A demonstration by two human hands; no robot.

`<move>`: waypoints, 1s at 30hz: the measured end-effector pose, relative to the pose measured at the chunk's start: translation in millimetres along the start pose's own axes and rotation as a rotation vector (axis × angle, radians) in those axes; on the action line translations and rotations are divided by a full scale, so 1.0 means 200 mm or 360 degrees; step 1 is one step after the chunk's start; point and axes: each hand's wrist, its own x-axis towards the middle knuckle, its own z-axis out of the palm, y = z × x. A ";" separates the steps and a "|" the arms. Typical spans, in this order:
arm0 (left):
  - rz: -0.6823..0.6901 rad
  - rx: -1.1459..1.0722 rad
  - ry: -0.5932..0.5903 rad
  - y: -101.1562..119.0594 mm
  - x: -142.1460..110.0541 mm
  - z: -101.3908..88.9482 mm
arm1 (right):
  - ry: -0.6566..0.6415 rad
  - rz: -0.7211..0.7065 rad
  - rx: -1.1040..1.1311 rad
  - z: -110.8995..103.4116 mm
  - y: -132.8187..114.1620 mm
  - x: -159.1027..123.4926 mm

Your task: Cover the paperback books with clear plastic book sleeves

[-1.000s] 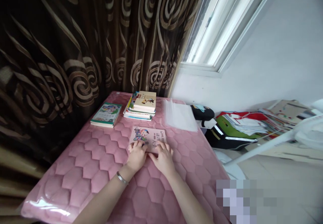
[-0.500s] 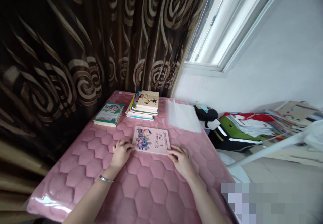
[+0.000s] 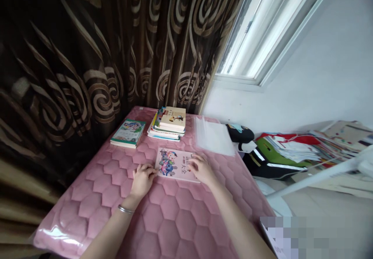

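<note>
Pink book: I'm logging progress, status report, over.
Pink book flat, closed. Left hand at its left edge, right hand over its right part. Book stack beyond, apart.

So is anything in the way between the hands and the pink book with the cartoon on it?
No, nothing visible is. The left hand is at the left edge of the pink book, the right hand over its right side. The stack of books lies farther back.

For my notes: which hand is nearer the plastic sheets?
Right. The right hand is over the book, short of the plastic sheets; the left hand is farther, at the book's left edge.
</note>
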 end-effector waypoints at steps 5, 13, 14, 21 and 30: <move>0.0041 0.0052 0.0041 0.00 -0.01 0.01 | -0.0096 -0.0018 -0.0091 0.03 -0.08 0.18; -0.0094 0.0236 0.0177 0.04 -0.04 0.02 | -0.0078 0.0168 -0.0197 -0.02 -0.09 0.16; -0.0131 0.0220 0.0173 0.06 -0.05 0.02 | -0.0072 0.0212 -0.0223 -0.02 -0.09 0.14; -0.0078 -0.0139 -0.0049 0.23 -0.07 0.09 | 0.0032 0.0428 -0.0433 -0.04 -0.16 -0.07; -0.0160 -0.0564 -0.0047 0.14 0.12 0.12 | 0.0060 0.0571 0.0072 0.06 -0.22 -0.21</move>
